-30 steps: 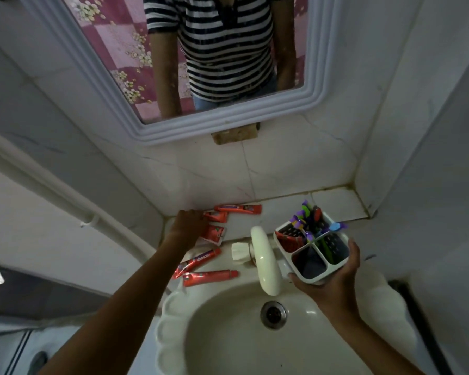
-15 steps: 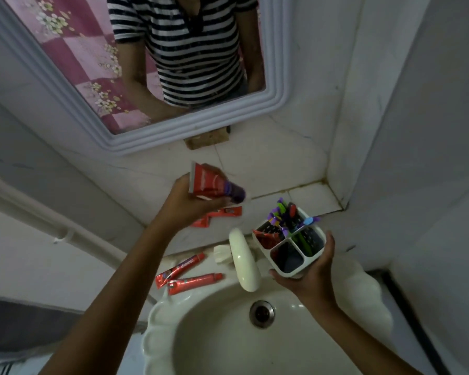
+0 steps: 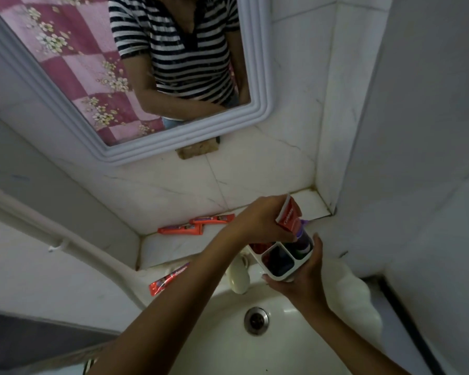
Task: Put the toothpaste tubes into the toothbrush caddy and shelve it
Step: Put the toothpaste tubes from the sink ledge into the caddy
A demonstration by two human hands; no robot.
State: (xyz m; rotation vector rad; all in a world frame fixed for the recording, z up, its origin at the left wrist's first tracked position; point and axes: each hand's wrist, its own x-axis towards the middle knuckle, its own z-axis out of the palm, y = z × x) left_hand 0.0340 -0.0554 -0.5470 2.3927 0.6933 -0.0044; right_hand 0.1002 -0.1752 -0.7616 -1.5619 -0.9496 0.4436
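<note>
The left hand (image 3: 257, 223) reaches across from the lower left, forearm stretched over the sink (image 3: 228, 345), knuckles up and fingers curled tight around a red toothpaste tube (image 3: 289, 216). The tube stands steeply, its long axis tipped a little toward the wall: the flat crimped end points up and away past the knuckles, while the purple cap end points down, just below the fingertips, into the caddy (image 3: 282, 277) (it enters the far right compartment, though how deep it sits cannot be told). The right hand (image 3: 302, 280) comes up from the lower right with the palm turned up, cupping the white caddy from beneath, its thumb pressed against the right wall and fingertips showing under the near edge. The caddy sits level in that grip, above the basin and directly under the left hand; its near compartment looks dark, and something red shows in the far left one. Well to the left of the left hand, two more tubes (image 3: 195, 226) lie flat on the ledge (image 3: 173, 247) along the wall, overlapping end to end. Another tube (image 3: 168, 280) lies under the left forearm, slanting on the sink rim, partly hidden.
</note>
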